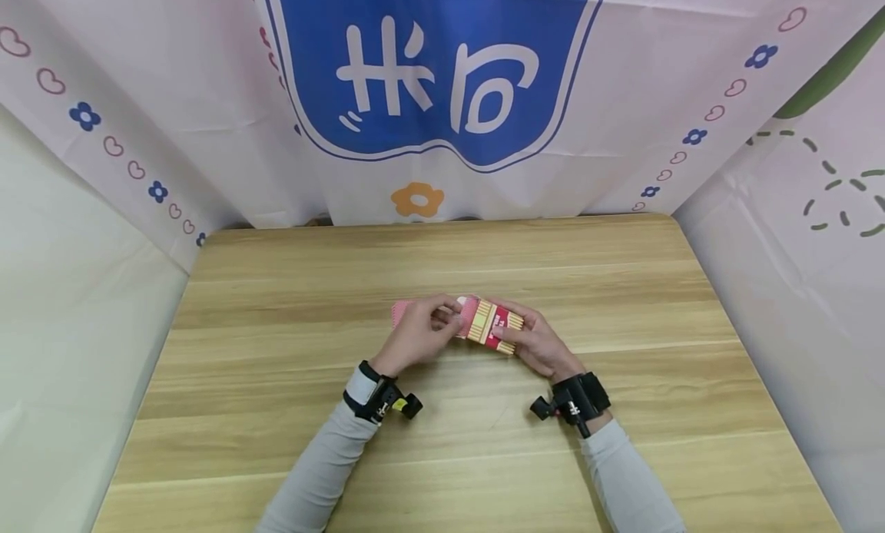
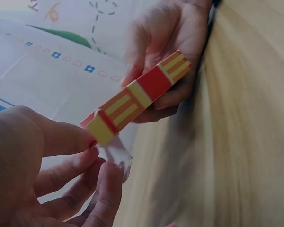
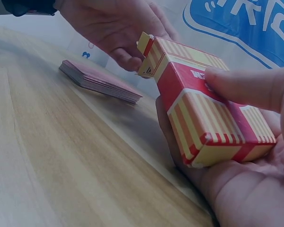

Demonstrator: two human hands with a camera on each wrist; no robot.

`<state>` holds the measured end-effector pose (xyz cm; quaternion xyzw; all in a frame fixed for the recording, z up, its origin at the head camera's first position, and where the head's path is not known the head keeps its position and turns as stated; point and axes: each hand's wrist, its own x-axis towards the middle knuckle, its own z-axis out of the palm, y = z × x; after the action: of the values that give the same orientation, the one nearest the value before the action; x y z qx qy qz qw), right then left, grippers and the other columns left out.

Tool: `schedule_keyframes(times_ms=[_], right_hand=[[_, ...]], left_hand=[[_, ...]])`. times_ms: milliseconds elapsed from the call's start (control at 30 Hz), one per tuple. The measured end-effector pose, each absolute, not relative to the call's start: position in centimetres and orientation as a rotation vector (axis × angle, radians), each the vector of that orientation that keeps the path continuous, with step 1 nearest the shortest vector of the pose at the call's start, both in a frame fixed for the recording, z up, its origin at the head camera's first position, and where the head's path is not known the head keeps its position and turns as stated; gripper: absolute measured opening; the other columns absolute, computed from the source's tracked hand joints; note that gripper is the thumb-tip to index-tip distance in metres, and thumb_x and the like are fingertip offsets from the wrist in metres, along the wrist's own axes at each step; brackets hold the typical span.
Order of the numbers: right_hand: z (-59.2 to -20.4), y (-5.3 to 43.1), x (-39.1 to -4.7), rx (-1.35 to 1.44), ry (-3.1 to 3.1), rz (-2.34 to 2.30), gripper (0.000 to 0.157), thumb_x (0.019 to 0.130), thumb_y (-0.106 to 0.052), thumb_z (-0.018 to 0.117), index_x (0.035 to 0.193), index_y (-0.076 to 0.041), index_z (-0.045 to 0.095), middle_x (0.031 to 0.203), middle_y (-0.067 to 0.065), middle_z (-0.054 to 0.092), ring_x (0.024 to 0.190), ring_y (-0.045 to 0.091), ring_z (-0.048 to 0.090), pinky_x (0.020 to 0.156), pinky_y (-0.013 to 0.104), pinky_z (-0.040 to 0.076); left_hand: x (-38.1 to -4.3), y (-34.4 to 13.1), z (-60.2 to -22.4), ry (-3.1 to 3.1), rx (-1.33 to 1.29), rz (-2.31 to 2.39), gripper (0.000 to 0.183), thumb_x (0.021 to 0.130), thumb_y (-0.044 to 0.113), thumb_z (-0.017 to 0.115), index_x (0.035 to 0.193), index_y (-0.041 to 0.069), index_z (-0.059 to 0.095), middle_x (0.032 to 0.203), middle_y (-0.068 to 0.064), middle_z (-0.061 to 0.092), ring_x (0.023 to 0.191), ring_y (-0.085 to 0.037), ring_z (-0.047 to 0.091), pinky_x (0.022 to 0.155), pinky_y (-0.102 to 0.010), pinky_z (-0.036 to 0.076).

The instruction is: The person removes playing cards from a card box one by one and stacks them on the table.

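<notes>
My right hand point(image 1: 542, 347) grips a red and yellow striped playing-card box point(image 3: 203, 101), its thumb lying across the printed front. The box is tilted, with small yellow end flaps point(image 3: 146, 43) standing out at the end toward my left hand. At that end my left hand point(image 1: 422, 329) has its thumb against the box's corner, and its curled fingers pinch a pale flap-like piece point(image 2: 117, 153). A stack of pink-backed playing cards point(image 3: 102, 82) lies on the table, partly hidden behind the left hand in the head view.
The wood-grain table point(image 1: 276, 410) extends around both hands. A printed white curtain point(image 1: 636, 72) hangs along its back edge, and pale sheets point(image 1: 76, 302) line the sides. Each wrist carries a black strap point(image 1: 588, 395) with a small camera.
</notes>
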<state>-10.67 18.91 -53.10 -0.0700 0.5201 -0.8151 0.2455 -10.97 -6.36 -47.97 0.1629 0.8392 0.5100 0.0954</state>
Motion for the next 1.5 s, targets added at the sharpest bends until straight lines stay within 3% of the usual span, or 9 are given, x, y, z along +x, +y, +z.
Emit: schedule_keyframes(times_ms=[433, 700, 967, 1500], right_hand=[[-53.3, 18.8, -10.6, -0.214, 1.383, -2.267, 0.052, 0.094, 0.008, 0.063, 0.140, -0.018, 0.066, 0.134, 0.009, 0.061, 0.117, 0.020, 0.065, 0.096, 0.032, 0.056], [-53.3, 18.9, -10.7, -0.212, 1.380, -2.262, 0.053, 0.093, 0.004, 0.067, 0.141, -0.017, 0.064, 0.137, 0.010, 0.058, 0.119, 0.021, 0.064, 0.097, 0.032, 0.056], [-53.3, 18.9, -10.7, -0.199, 1.381, -2.259, 0.054, 0.093, 0.006, 0.065, 0.142, -0.018, 0.064, 0.137, 0.011, 0.057, 0.118, 0.022, 0.063, 0.097, 0.033, 0.056], [-53.5, 19.0, -10.7, -0.189, 1.400, -2.255, 0.054, 0.093, 0.007, 0.064, 0.140, -0.019, 0.065, 0.134, 0.011, 0.058, 0.116, 0.022, 0.064, 0.096, 0.033, 0.056]], left_hand=[[-12.2, -10.0, -46.4, 2.395, 0.379, 1.586, 0.019, 0.100, 0.020, 0.066, 0.113, 0.007, 0.070, 0.110, -0.011, 0.071, 0.094, -0.024, 0.073, 0.078, -0.039, 0.059], [-13.2, -12.7, -46.1, 2.339, 0.348, 1.741, 0.021, 0.102, 0.016, 0.062, 0.118, 0.003, 0.067, 0.109, -0.017, 0.066, 0.090, -0.031, 0.072, 0.078, -0.052, 0.059], [-13.8, -14.6, -46.4, 2.588, 0.328, 1.566, 0.025, 0.103, 0.024, 0.060, 0.121, 0.011, 0.073, 0.118, -0.011, 0.069, 0.106, -0.028, 0.067, 0.092, -0.044, 0.054], [-14.5, -14.7, -48.7, 2.727, 0.436, 1.199, 0.020, 0.102, 0.020, 0.062, 0.114, 0.011, 0.075, 0.106, -0.005, 0.070, 0.087, -0.020, 0.061, 0.075, -0.035, 0.053]])
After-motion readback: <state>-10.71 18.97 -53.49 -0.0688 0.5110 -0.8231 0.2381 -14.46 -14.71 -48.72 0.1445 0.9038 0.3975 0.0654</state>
